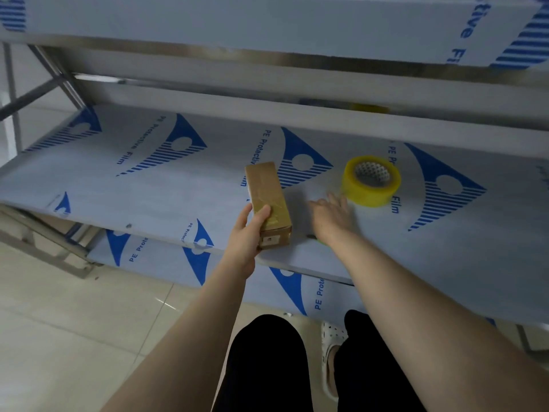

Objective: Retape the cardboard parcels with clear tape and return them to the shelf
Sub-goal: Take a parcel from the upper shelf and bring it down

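One stiff, probably light cardboard parcel (267, 200), tape-slick: my left grip (246, 233) clasps its near end; right grip (332, 218) spread.

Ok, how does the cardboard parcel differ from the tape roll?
The cardboard parcel is a long brown box; the tape roll is a yellowish ring. The left hand grips the parcel's near end; the open right hand only reaches beside the roll. The parcel reaches the front edge of the shelf; the roll sits farther back. Both are on the same film-covered shelf.
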